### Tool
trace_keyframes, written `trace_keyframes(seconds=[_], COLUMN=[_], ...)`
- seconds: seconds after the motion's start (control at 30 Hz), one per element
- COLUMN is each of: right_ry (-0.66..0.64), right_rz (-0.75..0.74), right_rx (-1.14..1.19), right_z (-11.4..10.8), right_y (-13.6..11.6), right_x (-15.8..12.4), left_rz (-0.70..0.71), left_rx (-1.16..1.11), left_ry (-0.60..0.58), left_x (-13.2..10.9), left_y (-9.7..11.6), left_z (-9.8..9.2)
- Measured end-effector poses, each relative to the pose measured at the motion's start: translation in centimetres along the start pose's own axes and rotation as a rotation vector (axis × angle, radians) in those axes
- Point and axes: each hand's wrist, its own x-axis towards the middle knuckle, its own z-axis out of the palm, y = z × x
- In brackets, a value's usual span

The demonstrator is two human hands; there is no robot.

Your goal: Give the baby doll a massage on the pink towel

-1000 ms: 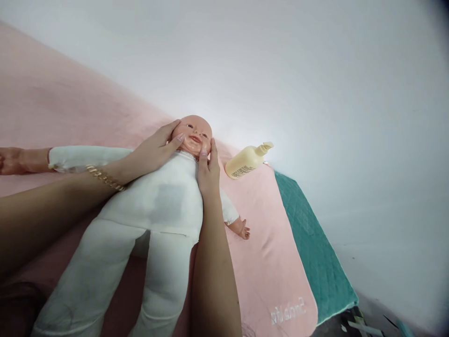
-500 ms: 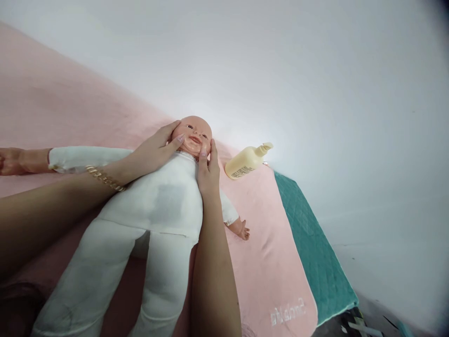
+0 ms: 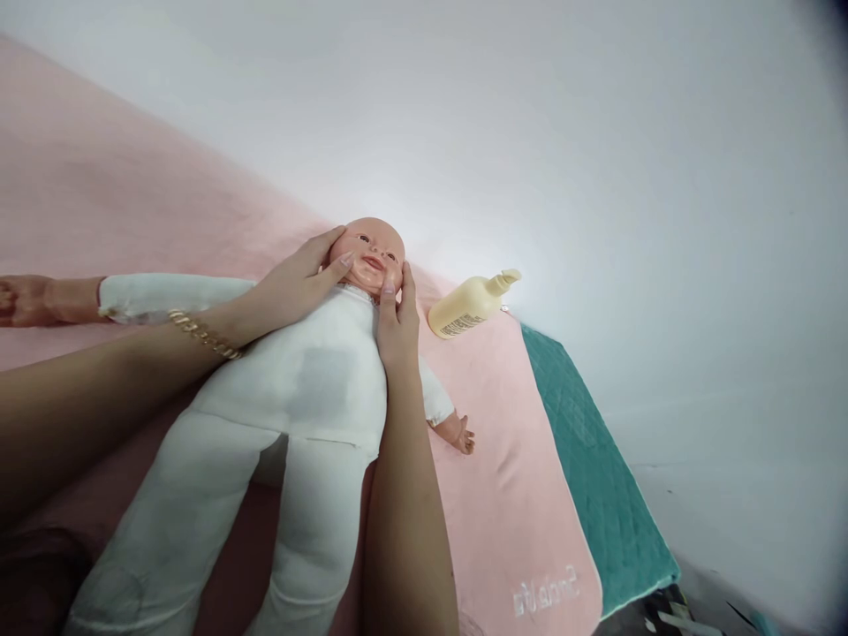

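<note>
A baby doll [image 3: 318,380] lies on its back, with a hard plastic head and a white cloth body that has a grey patch on the chest. From the left side, my left hand [image 3: 295,287] cups the doll's head, its thumb on the cheek near the mouth and its fingers along the side. A gold bracelet [image 3: 202,336] circles that wrist. My right hand [image 3: 399,322] holds the other side of the head, thumb at the chin and fingers by the cheek. Part of the doll's jaw and neck is hidden behind the thumbs.
A pale yellow pump bottle [image 3: 467,306] stands right of the doll's head on the pink blanket [image 3: 510,415]. Beyond the blanket's right edge shows a green quilted cover [image 3: 596,477]. A white wall [image 3: 596,159] rises behind. Dark clutter sits at the lower right.
The whole view has shifted very slightly, so everything appears a little farther right. Both hands keep the same hold on the doll's head.
</note>
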Motion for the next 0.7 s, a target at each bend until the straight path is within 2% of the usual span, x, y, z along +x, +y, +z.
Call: trace_keyframes(seconds=[0.53,0.7], right_ry=[-0.003,0.007], right_rz=[-0.009,-0.054], right_rx=[-0.009,-0.028], right_z=[-0.02,0.03], right_y=[-0.01,0.53], right_x=[-0.02,0.03], left_rz=[0.063,0.021], left_rx=[-0.036,0.003], left_ry=[-0.009,-0.004], left_x=[-0.16,-0.2], left_y=[0.22,0.61], left_z=[-0.1,-0.1])
